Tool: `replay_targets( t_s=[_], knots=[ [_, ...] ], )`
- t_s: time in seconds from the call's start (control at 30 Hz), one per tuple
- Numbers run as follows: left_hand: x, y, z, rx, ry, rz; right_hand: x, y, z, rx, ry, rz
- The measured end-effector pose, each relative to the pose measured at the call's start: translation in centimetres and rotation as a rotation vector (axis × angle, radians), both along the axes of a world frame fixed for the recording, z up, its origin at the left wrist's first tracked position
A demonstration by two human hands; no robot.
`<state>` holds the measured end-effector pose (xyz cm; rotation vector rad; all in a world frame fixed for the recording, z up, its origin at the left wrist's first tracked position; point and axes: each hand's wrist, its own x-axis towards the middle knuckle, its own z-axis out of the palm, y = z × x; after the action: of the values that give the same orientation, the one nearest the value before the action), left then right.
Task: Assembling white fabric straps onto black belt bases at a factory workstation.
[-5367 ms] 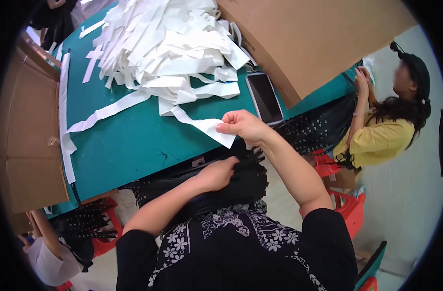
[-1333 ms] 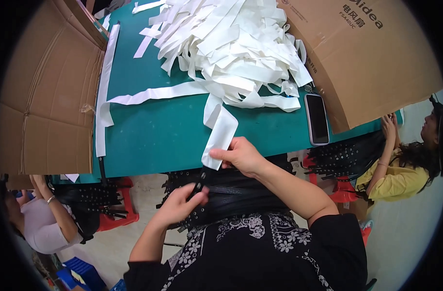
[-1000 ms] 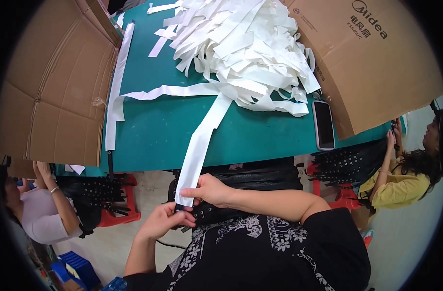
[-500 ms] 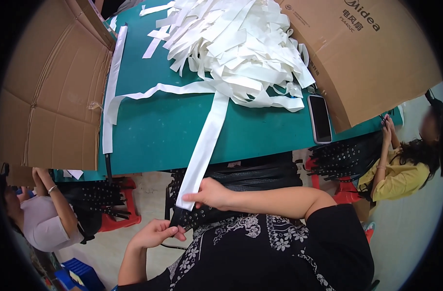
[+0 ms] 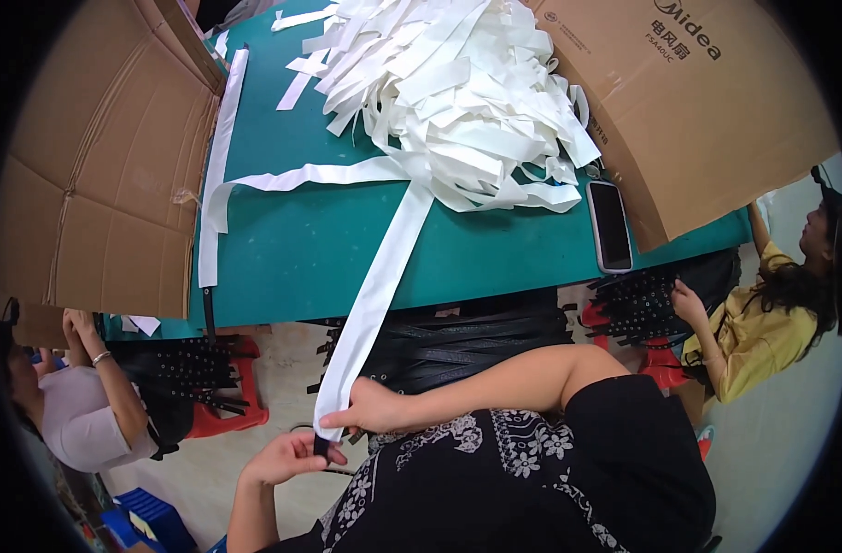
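A long white strip [image 5: 372, 295] runs from the tabletop pile down over the near edge to my lap. Its lower end is pinched between thumb and fingers of my right hand [image 5: 375, 406]. A short black strap end [image 5: 321, 446] sticks out below the strip, and my left hand [image 5: 286, 458] grips it with closed fingers. Whether the rest of the strap lies inside or behind the strip cannot be seen. Several black belts [image 5: 449, 352], some with metal eyelets, lie across my lap under the table edge. Another white strip [image 5: 226, 147] with a black end lies at the table's left side.
A large heap of white strips [image 5: 458, 92] covers the far middle of the green table [image 5: 301, 249]. Cardboard boxes stand left [image 5: 117, 203] and right [image 5: 707, 120]. A phone [image 5: 610, 226] lies near the right box. Two people sit at either side with black belts on their laps.
Both my hands have moved down and slightly left, drawing the white strip's end with them. Less of the black strap shows now. The person at right has moved their hands apart.
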<state>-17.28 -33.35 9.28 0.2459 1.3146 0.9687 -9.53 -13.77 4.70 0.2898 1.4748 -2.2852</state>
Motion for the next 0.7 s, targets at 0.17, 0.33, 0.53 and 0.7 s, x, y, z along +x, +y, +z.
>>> replay_targets(
  t_s=[0.17,0.33,0.53,0.7],
  knots=[
    [0.5,0.8,-0.7,-0.089,0.020,0.121,0.6,-1.2,-1.0,0.058,0.012,0.004],
    [0.8,-0.5,-0.5,-0.042,0.109,0.012,0.3,0.5,-0.5,0.067,-0.028,-0.005],
    [-0.3,-0.4,-1.9,0.036,-0.025,0.072,0.8,-1.2,-1.0,0.040,-0.004,-0.018],
    [0.4,-3.2,-3.7,-0.005,-0.037,0.307,0.5,-1.4,-1.8,0.021,0.010,-0.064]
  ],
)
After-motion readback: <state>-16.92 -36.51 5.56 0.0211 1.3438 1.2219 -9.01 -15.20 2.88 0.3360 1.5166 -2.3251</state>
